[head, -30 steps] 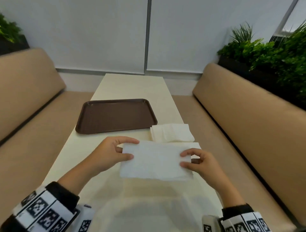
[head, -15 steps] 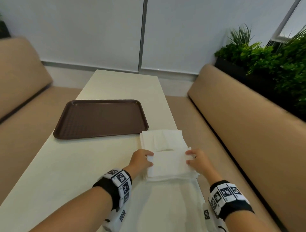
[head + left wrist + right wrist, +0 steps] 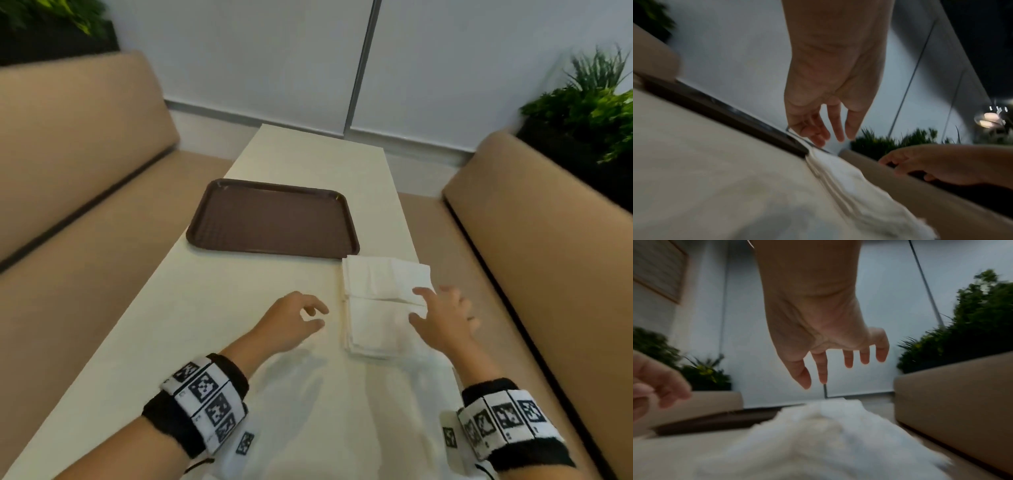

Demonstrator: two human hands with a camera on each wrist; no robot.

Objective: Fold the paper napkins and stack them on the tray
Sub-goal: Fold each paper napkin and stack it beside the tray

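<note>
Napkins (image 3: pixel 383 311) are lying in a white pile on the table (image 3: pixel 239 308), near-right of the brown tray (image 3: pixel 274 219), far corner of the pile just about touching the tray's near-right corner. Folded one is sitting on the near part of the pile, more sheets showing at the far end. Pile's long axis is running near-to-far. Tray is holding nothing yet, so stacking isn't started.

I'm hovering both hands, neither gripping anything. My left hand (image 3: pixel 291 322) is sitting just left of the pile, fingers loosely curled, apart from the paper. My right hand (image 3: pixel 445 322) is over the pile's right edge, fingers spread and relaxed; can't tell if the tips are touching the paper, wrist views too blurry.

Key relation: pile is lying between my hands, right hand nearer to it, tray is far-left from the pile. Judging the folded napkin needs to travel far and left onto the tray, so the right hand looks best placed to pinch it. Risk: dragging extra sheets along.
</note>
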